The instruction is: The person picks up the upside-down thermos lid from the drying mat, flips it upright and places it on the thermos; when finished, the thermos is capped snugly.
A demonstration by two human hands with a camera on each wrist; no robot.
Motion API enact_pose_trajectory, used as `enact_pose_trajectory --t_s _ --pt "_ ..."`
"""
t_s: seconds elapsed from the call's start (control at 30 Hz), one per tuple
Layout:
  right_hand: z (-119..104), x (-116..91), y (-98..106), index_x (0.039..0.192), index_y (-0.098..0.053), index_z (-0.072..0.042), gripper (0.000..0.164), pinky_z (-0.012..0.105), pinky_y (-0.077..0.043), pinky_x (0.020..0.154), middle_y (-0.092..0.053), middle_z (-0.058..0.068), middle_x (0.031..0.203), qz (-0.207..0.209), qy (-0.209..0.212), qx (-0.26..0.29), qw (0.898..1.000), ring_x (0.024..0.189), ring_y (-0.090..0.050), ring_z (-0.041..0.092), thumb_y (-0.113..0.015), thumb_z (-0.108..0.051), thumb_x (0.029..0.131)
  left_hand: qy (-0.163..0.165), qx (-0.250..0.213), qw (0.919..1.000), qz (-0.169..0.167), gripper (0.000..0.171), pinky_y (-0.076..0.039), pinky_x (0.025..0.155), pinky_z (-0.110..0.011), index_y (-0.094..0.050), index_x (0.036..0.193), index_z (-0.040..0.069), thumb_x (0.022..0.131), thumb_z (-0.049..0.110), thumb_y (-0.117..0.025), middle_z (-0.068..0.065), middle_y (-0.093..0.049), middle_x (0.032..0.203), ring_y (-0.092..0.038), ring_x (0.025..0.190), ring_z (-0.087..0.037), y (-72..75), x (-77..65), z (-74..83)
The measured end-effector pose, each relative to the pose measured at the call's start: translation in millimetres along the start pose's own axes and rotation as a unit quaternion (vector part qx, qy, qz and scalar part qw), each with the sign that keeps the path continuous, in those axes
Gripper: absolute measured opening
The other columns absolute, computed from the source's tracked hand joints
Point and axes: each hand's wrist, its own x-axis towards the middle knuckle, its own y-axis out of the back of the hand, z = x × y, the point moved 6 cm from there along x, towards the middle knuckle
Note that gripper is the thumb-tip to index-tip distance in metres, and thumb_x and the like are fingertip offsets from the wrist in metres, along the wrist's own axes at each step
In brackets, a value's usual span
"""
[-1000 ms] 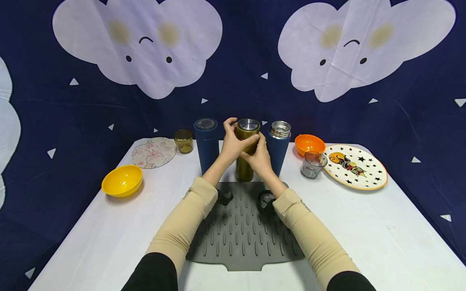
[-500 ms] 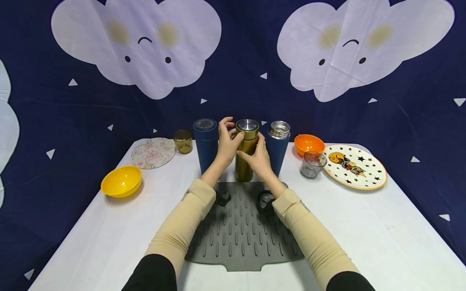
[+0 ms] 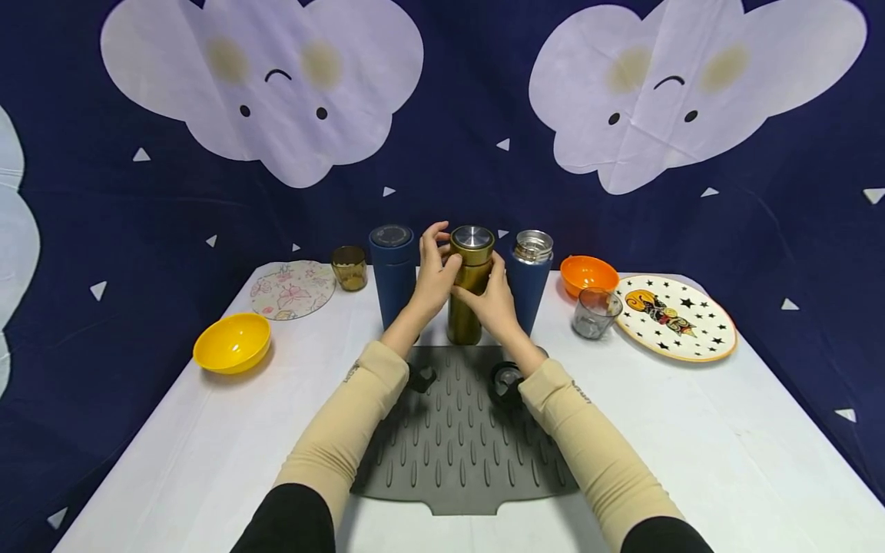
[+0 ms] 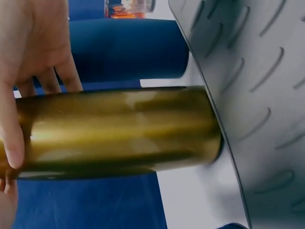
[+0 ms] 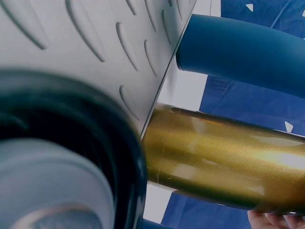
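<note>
A gold vacuum flask [image 3: 465,319] stands upright behind the grey mat in the head view, its gold lid with steel top [image 3: 473,237] in place. My right hand [image 3: 494,301] grips the flask's body below the lid, thumb across the front. My left hand [image 3: 433,278] is at the lid's left side, thumb on its front lower edge and fingertips at its far side, partly hidden. In the left wrist view the right hand's thumb crosses the gold flask [image 4: 124,133]. In the right wrist view only fingertips [image 5: 276,220] show beneath the flask.
Blue flasks flank it: one lidded [image 3: 392,276], one with a bare steel neck [image 3: 529,284]. Dark pieces [image 3: 421,377] [image 3: 506,380] lie on the ridged mat [image 3: 463,438]. Bowls [image 3: 232,343] [image 3: 588,275], glasses [image 3: 349,269] [image 3: 596,313], a plate [image 3: 677,319] and a floral mat [image 3: 293,290] surround them.
My left thumb has slid leftward across the lid's front, and the left fingers moved off the lid's side, then back close to it. The right hand and flask stay put.
</note>
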Motion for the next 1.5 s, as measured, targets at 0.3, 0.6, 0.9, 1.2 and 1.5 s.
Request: enact_pose_trajectory --t_s 0.3,0.6,0.9,1.2,1.5 --pt "1.1 -1.3 -1.7 0.144 -0.014 -0.006 0.085 0.048 -0.03 0.104 -0.03 0.021 0.143 -0.012 -0.003 -0.001 1.0 0.129 -0.035 0.035 -0.069 -0.024 0.082 0.005 0.044 0.999 0.012 0.082 -0.042 0.091 -0.038 -0.017 0.14 0.015 0.079 0.016 -0.073 -0.016 -0.035 0.124 -0.048 0.107 -0.026 -1.7 0.0 0.9" --pt "0.4 0.9 -1.0 0.144 -0.014 -0.008 0.085 0.047 -0.032 0.103 -0.031 0.02 0.141 -0.011 -0.006 -0.004 1.0 0.128 -0.037 0.034 -0.07 -0.025 0.082 0.028 0.022 0.9994 0.006 0.077 -0.039 0.098 -0.036 -0.022 0.14 0.012 0.08 0.019 -0.07 -0.014 -0.038 0.131 -0.047 0.116 -0.024 -0.2 3.2 -3.4" --pt "-0.3 1.1 0.0 0.144 -0.014 -0.007 0.086 0.046 -0.033 0.103 -0.032 0.019 0.143 -0.018 -0.01 -0.004 1.0 0.128 -0.037 0.033 -0.07 -0.025 0.082 0.049 0.088 0.9945 0.03 0.067 -0.044 0.092 -0.033 -0.042 0.128 0.004 0.075 0.027 -0.077 -0.012 -0.051 0.12 -0.051 0.109 -0.022 0.6 6.4 -3.9" --pt "-0.6 1.9 0.9 0.145 -0.011 -0.008 0.086 0.044 -0.031 0.104 -0.029 0.018 0.145 -0.028 -0.013 0.002 1.0 0.131 -0.034 0.031 -0.069 -0.025 0.084 0.053 0.094 0.9941 0.012 0.068 -0.042 0.095 -0.033 -0.041 0.13 0.005 0.076 0.03 -0.075 -0.012 -0.051 0.122 -0.05 0.111 -0.022 1.1 7.5 -5.6" --pt "-0.2 -23.8 11.6 0.149 0.0 -0.012 0.091 0.05 -0.034 0.101 -0.02 0.021 0.149 -0.115 -0.056 0.012 0.992 0.131 -0.031 0.04 -0.063 -0.033 0.087 0.044 0.101 0.9939 0.012 0.07 -0.041 0.096 -0.034 -0.038 0.131 0.003 0.077 0.026 -0.075 -0.015 -0.047 0.124 -0.049 0.114 -0.023 -1.2 5.1 -2.3"
